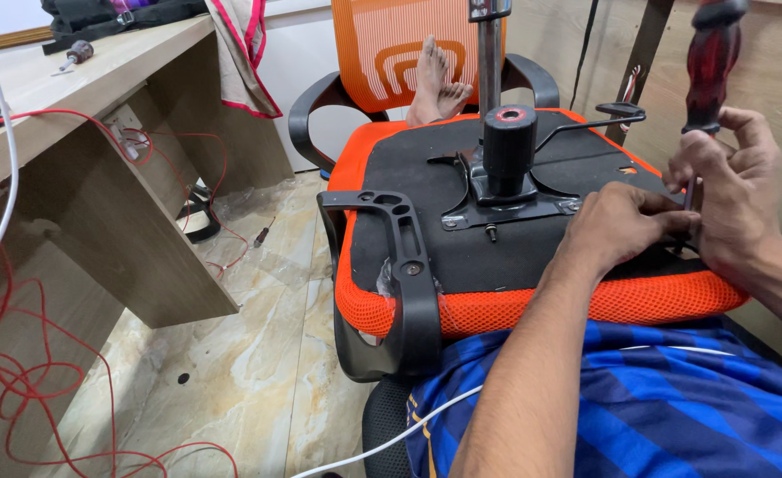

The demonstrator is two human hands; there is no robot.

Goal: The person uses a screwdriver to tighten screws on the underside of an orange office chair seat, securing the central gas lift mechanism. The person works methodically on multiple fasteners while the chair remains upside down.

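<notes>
An orange office chair seat (515, 305) lies upside down on my lap, its black underside facing up. A black metal mechanism plate with a short black cylinder (508, 146) is bolted at its middle. My right hand (735, 177) grips a screwdriver with a dark red handle (710, 62), held upright at the seat's right side. My left hand (626, 226) rests on the black underside beside the screwdriver's shaft, fingers pinched near its tip. A black armrest (400, 283) is attached to the seat's left edge.
A second orange chair (391, 44) stands behind, with a bare foot (435, 80) resting on it. A wooden desk (81, 159) with red wires (19, 372) is at left. Small screwdrivers lie on the desk (77, 55) and on the marble floor (262, 235).
</notes>
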